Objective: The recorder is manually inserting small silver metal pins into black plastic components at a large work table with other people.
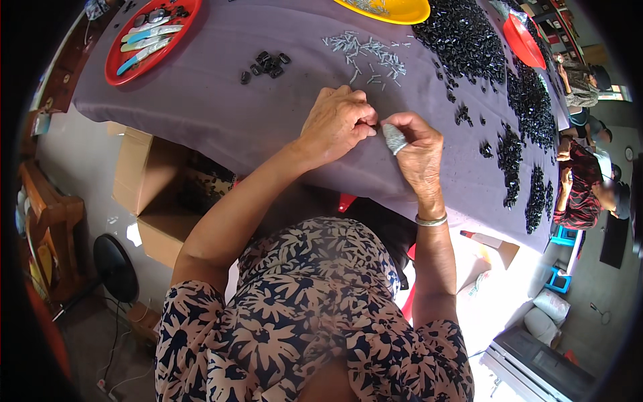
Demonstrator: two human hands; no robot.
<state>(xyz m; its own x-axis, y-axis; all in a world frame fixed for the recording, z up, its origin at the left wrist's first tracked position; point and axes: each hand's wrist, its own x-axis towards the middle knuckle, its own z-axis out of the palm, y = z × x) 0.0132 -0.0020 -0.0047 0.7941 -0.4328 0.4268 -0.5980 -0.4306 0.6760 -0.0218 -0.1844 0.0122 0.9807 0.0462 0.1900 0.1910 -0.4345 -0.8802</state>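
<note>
Over the near part of the cloth-covered table, my two hands meet almost fingertip to fingertip. My left hand (339,123) has its fingers curled in a pinch, with a tiny dark piece partly showing at the tips. My right hand (416,144) is pinched too and wears a grey-white finger cover (394,139); what its fingers hold is hidden. Just beyond the hands lies a loose scatter of small silvery pins (365,50). To their left sits a little group of black pieces (269,64).
A red tray (115,65) with several blue-and-white strips stands far left. A yellow dish (402,12) is at the far edge. Heaps of small black parts (462,40) cover the right side, beside a red dish (524,41). An open cardboard box (154,181) sits below. Other people (583,181) are at right.
</note>
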